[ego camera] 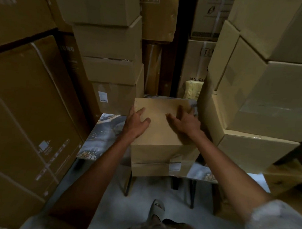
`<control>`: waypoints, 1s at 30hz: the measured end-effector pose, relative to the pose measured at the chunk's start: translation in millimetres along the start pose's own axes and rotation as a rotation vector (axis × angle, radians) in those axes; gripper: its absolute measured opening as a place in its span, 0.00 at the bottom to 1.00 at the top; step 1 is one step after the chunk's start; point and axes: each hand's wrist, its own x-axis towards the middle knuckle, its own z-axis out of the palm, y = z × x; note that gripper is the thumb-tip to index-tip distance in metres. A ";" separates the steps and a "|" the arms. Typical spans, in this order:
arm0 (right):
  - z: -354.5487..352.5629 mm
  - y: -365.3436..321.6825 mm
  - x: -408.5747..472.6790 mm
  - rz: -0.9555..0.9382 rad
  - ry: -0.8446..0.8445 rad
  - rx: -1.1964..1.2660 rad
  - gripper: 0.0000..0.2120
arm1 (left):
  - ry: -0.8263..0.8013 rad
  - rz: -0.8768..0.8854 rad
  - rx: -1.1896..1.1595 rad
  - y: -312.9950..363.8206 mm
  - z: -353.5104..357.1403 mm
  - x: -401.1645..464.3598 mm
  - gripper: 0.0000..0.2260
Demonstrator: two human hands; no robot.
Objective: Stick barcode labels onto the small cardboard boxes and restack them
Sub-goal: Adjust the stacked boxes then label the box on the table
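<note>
A small plain cardboard box [159,129] sits on top of another box [150,168] on a marble-topped table [100,136]. A white barcode label [175,165] shows on the lower box's front face, near the seam between the two. My left hand [137,124] rests on the top box's left part with fingers spread and mostly straight. My right hand [185,122] lies on the top face toward the right edge, fingers extended. Neither hand holds a label that I can see.
Tall stacks of cardboard boxes crowd the left [31,106], the back [110,70] and the right [265,108]. One back box carries a white label [102,96]. Pale floor [140,203] lies below, with my sandalled foot [157,210] near the table legs.
</note>
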 end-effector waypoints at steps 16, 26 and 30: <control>15.9 4.8 -27.1 -0.220 0.267 0.149 0.25 | -0.052 0.308 0.579 7.1 17.7 -32.5 0.41; 26.4 15.0 -37.6 -0.055 0.482 0.255 0.24 | -0.075 0.316 0.650 10.6 22.0 -15.3 0.46; 33.2 24.4 -40.0 0.108 0.381 0.459 0.34 | 0.010 0.160 0.541 7.1 25.2 -29.1 0.51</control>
